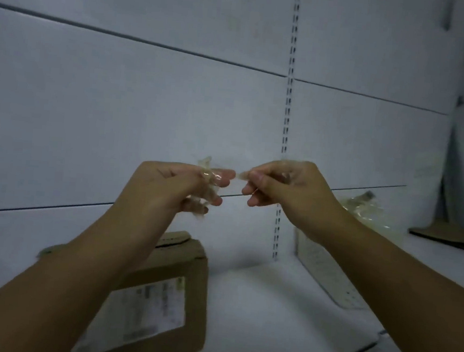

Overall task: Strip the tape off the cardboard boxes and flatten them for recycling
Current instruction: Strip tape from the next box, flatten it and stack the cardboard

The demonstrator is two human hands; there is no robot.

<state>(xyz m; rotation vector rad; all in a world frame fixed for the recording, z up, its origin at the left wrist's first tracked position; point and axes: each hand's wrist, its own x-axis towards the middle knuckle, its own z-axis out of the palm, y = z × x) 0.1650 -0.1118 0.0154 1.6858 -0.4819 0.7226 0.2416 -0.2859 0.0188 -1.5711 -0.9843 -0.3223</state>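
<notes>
Both hands are raised in front of the white back panel, with a crumpled strip of clear yellowish tape [211, 177] between them. The left hand [173, 187] has its fingers curled around the tape, which clings to them. The right hand [285, 189] pinches the strip's other end between thumb and forefinger. Below the left forearm, a brown cardboard box [196, 268] bearing a white printed label [152, 309] lies on the white shelf [270, 305], towards its left side. Near the shelf's right edge lie a heap of clear tape [362, 211] and flat brown cardboard pieces [444, 236].

Glossy clear plastic tape [211, 178] (crumpled), matt brown cardboard box [178, 258], paper label [143, 311].
</notes>
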